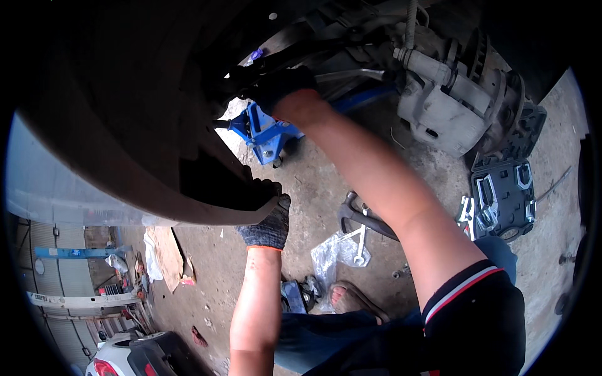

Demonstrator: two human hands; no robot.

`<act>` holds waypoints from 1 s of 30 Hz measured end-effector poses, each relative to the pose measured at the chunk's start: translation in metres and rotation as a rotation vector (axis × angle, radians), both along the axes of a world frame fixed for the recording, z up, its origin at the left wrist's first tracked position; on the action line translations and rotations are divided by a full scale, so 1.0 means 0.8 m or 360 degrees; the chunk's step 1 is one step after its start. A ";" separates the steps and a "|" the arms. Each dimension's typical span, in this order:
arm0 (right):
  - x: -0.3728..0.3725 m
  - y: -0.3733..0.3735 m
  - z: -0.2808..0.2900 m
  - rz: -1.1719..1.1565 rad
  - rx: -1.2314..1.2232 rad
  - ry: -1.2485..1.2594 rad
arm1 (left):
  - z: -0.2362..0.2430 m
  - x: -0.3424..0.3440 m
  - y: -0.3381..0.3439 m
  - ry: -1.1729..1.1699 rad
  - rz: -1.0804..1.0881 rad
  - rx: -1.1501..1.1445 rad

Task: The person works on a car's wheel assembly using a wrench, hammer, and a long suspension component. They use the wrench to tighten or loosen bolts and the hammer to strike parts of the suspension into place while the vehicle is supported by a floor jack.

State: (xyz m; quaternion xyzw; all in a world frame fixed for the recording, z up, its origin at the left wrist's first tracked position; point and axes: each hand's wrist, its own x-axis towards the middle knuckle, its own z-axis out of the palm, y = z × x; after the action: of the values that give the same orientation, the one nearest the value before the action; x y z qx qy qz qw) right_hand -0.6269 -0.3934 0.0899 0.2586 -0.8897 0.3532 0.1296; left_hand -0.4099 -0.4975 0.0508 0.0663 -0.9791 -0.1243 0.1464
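Observation:
My left hand [268, 219], in a dark grey knit glove with an orange cuff, is closed round the lower edge of a car's wheel arch [207, 215]. Under the car, my right hand [285, 88], in a dark glove, reaches into the shadowed suspension parts. It looks closed, but its fingers are lost in the dark. A shiny metal bar [351, 74] runs from beside that hand towards the brake; whether I hold it, I cannot tell. Below the right hand stands a blue floor jack [266, 133]. The brake caliper [442, 103] and disc [515, 103] are at the right.
On the concrete floor lie a hammer [375, 224], a wrench [360, 245] and clear plastic wrap [325, 258]. An opened dark tool case [525, 191] with metal puller parts sits to the right. Cardboard [168, 255] and a white car [116, 351] are at the left.

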 end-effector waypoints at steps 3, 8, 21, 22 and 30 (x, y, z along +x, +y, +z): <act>-0.005 -0.004 0.008 -0.0013 0.0128 -0.0042 | -0.003 -0.003 -0.006 -0.0006 -0.0051 -0.0338; 0.001 -0.008 0.009 0.0000 -0.0016 -0.0335 | -0.013 -0.001 -0.022 0.0090 -0.0016 0.1264; -0.013 0.010 -0.056 -0.0323 0.0284 -0.0250 | 0.001 0.003 -0.011 -0.0091 -0.0132 -0.0205; -0.007 0.006 -0.065 -0.0271 0.0199 -0.0303 | 0.001 0.003 -0.009 -0.0121 -0.0135 -0.0286; 0.092 -0.176 -0.146 0.1024 -0.2173 -0.1470 | 0.000 -0.013 0.020 0.0193 -0.0044 0.0069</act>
State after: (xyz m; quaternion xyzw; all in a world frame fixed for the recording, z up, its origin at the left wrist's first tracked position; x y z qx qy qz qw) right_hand -0.5535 -0.5343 -0.0265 0.1940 -0.3323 0.8958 -0.2223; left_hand -0.4201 -0.4817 0.0507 0.0481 -0.9664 -0.1512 0.2022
